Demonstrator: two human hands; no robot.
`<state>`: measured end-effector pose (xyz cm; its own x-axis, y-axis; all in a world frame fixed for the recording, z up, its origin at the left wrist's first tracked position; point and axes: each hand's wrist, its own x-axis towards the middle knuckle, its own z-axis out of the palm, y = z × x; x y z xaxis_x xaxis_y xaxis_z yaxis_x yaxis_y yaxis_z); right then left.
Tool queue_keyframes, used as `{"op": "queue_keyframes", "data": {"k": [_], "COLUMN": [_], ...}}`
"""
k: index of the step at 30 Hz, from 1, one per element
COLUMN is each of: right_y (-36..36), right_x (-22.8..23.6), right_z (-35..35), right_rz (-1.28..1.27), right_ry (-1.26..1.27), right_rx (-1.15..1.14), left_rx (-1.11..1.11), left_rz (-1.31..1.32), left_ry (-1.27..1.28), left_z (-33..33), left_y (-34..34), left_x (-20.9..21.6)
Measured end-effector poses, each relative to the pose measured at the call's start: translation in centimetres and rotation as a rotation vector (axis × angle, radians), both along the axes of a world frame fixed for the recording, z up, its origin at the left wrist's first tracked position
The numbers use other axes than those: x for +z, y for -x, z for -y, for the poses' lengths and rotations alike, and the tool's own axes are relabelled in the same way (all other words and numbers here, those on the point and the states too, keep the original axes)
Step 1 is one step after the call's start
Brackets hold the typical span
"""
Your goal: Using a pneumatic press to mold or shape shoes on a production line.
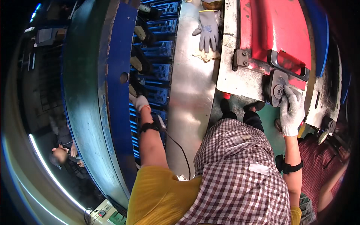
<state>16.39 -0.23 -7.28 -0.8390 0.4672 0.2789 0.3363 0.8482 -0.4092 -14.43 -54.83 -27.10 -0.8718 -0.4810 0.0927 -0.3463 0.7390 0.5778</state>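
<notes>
My left hand (pixel 140 102), in a pale glove, reaches to a row of blue slotted holders (pixel 156 72) on the left. Its fingers lie beside a dark piece with a tan patch (pixel 135 89), one of several alike in the row. They are mostly hidden, so I cannot see their grip. My right hand (pixel 292 111), in a white knitted glove, is at a dark grey fitting with a round ringed centre (pixel 278 90). The fingers there are stretched out and apart, with the fingertips against the fitting's edge. This fitting sits at the near edge of a red-covered machine (pixel 262 33).
A grey glove (pixel 208 32) lies on a cloth (pixel 207 56) on the metal ledge (pixel 191 93) between holders and machine. A black cable (pixel 180 144) hangs near my left forearm. One person (pixel 62 153) is far left; another in red checks (pixel 313 161) is close at right.
</notes>
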Motion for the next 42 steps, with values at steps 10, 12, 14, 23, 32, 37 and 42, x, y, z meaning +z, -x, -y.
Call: {"op": "queue_keyframes", "data": {"k": [10,12,14,23,32,37,42], "right_y": [0.1,0.2,0.1,-0.5,-0.2,-0.1,-0.3], "right_x": [-0.1,-0.3,-0.2,-1.6,-1.1,-0.8,-1.2], "right_z": [0.1,0.2,0.2,0.0,0.2,0.4,0.1], "right_rz": [-0.023,-0.013,-0.002,0.099,0.141,0.186,0.145], "right_ry": [-0.017,-0.016,-0.017,-0.025,-0.047,-0.033,-0.036], "right_rx": [-0.030,-0.045,-0.061,-0.244,-0.227,-0.244,-0.224], "left_rx": [-0.437,-0.452,-0.469,-0.443,-0.423,-0.428,-0.427], "left_rz": [0.273,0.244,0.213,0.168,0.120,0.096,0.090], "left_ry": [0.444,0.434,0.422,0.526,0.507,0.514,0.513], "left_z": [-13.6,-13.6,-13.9,-15.0,-14.9,-14.9,-14.7], "left_y": [-16.8,-16.1,-15.3,-14.9,-15.2,-15.3,-15.3], "left_x": [-2.3,-2.6,-3.1,-3.6,-3.8,-4.0,-4.3]}}
